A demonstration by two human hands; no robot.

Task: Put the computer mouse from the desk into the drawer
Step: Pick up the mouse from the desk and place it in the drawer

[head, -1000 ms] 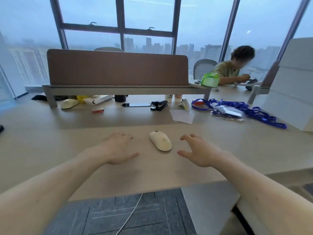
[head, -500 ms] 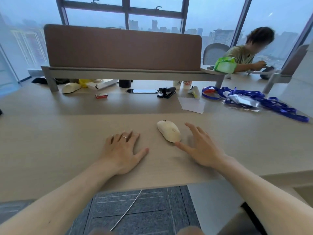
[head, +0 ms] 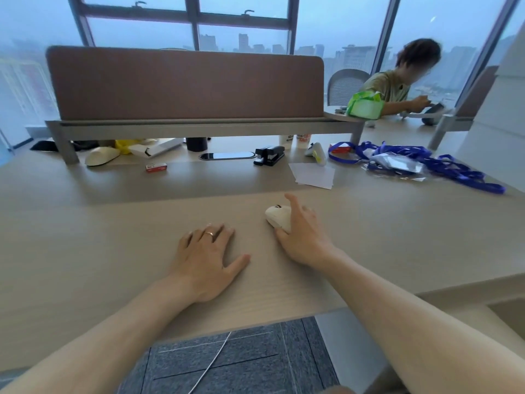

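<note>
The right hand (head: 305, 237) is settling over the mouse (head: 277, 218), its fingers draping across the far and right side while the thumb is pressing in at the near end, so the grip is closing on the mouse rather than fully clenched; whether it is already firm enough to lift I cannot tell. The mouse is sitting on the desk (head: 113, 237), its left half peeking out from under the palm, with its nose pointing away from the wrist. This cupping from above probably is meant to let it be carried off in one lift. The left hand (head: 208, 260) is lying flat and empty, fingers spread, just to the left of the grip, likely steadying the body. The drawer is not showing anywhere clearly; it may be lying below the desk edge, toward the wrist side.
</note>
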